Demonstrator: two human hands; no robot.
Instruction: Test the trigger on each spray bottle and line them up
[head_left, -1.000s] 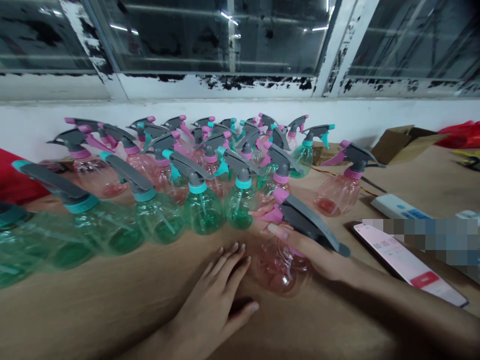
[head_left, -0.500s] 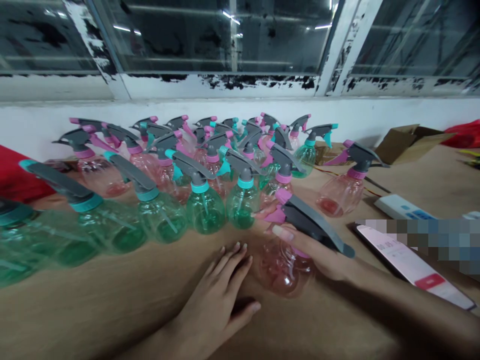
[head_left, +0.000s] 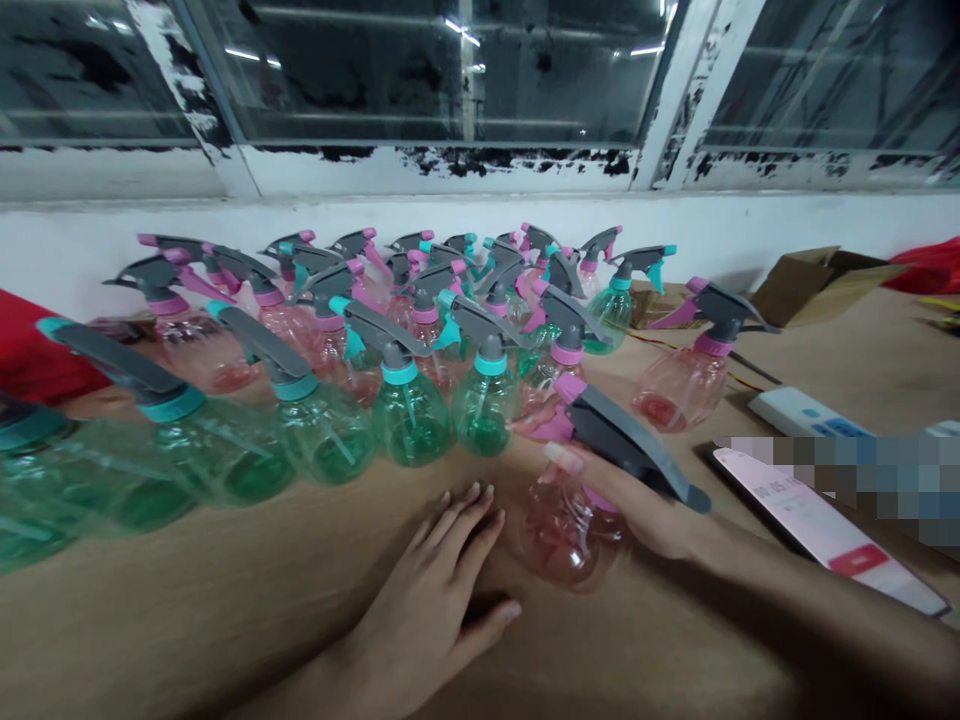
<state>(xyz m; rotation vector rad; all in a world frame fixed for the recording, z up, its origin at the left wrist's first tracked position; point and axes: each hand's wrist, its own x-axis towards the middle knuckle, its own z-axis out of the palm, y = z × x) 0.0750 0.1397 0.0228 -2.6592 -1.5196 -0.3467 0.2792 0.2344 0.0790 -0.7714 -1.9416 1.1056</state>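
My right hand is wrapped round the neck of a pink spray bottle, under its grey head with the pink nozzle and trigger. The thumb lies across the near side, and a fingertip shows by the trigger. Low on the wooden table, this bottle tilts a little. My left hand lies flat on the tabletop to its left, fingers stretched out, holding nothing. Just beyond the hands stand a green spray bottle and another green spray bottle, both with teal collars.
Several more pink and green spray bottles crowd the table toward the wall. One pink spray bottle stands apart at the right. Beside it are a white device, a phone and an open cardboard box. Red material lies at far left.
My right hand and the pink spray bottle have shifted up very slightly in view. My left hand keeps its place on the table.
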